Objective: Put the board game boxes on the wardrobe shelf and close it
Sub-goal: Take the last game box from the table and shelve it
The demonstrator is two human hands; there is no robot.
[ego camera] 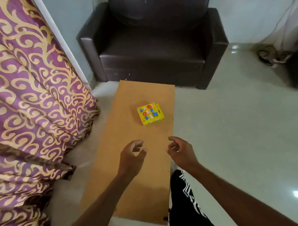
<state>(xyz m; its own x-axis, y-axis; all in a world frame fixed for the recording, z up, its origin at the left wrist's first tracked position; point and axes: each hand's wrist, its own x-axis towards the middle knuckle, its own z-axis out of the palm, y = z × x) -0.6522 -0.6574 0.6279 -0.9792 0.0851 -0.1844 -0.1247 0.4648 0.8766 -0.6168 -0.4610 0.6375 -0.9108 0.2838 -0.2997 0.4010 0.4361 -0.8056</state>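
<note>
Head view: yellow board game box (150, 113) lies mid wooden table (134, 180). Left hand (132, 157), right hand (182, 153) hover short of it, fingers loosely curled, empty. Best: clasp opposite edges, lift level.

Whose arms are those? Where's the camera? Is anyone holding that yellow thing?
The camera sits on a person's head, looking forward and down, so both arms are that person's own. The left hand and right hand hover over a long orange-brown wooden table, fingers loosely curled, holding nothing. Farther along lies a small yellow square board game box with colourful shapes; nobody touches it. Behind stands a black leather armchair; a purple-and-gold patterned curtain hangs at the left.
</note>
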